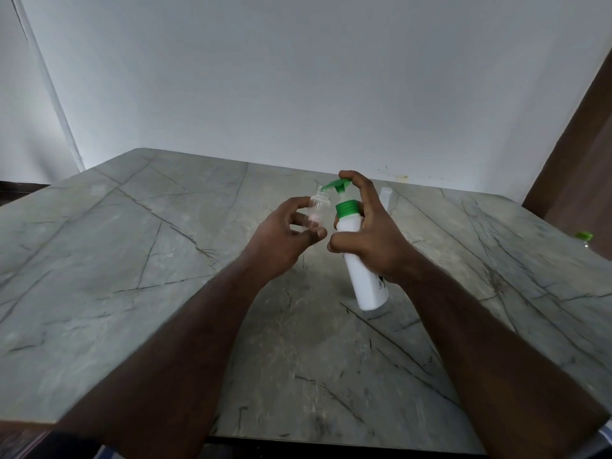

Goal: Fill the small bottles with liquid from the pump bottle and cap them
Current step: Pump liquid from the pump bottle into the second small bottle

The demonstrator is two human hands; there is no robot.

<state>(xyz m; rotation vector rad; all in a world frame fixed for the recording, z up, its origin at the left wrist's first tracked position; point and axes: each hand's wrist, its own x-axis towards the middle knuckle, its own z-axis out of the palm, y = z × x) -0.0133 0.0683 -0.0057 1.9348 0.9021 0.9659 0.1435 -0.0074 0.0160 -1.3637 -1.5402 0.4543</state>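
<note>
**Q:** Small bottle [317, 210] — where, and how oriented?

**A:** Clear, uncapped, held above the table [139, 246] near frame centre. Long axis upright, leaning slightly, mouth toward 12 o'clock. Faint pink tint low inside; fill level too blurred to read.

**Q:** Relation to the spout?

**A:** Mouth directly beneath the green nozzle tip of the pump bottle [359, 253], touching or just short of it; cannot tell which. Nozzle points toward 9 o'clock from the pump head. Probably the alignment on which the next press depends.

**Q:** Fingers on the small bottle?

**A:** Left hand [281, 240] at 7 o'clock of it, fingers curled round the body, thumb and forefinger pinching its sides, lower part hidden behind the fingers.

**Q:** And the pump bottle?

**A:** White body, green collar, tilted so the base sits toward 5 o'clock, just above or resting on the table. Right hand [371, 233] wrapped round the upper body, forefinger arched over and resting on the pump head, thumb curled across the front.

**Q:** Nearer hand for the press?

**A:** Right, already on the pump head. Judged step: dispensing into this bottle, capping not yet done.

**Q:** Farther out?

**A:** Another clear bottle [385, 197] at 1 o'clock, partly behind the right hand. Small green-topped item [584, 238] at 3 o'clock near the table edge; too small to identify.
</note>
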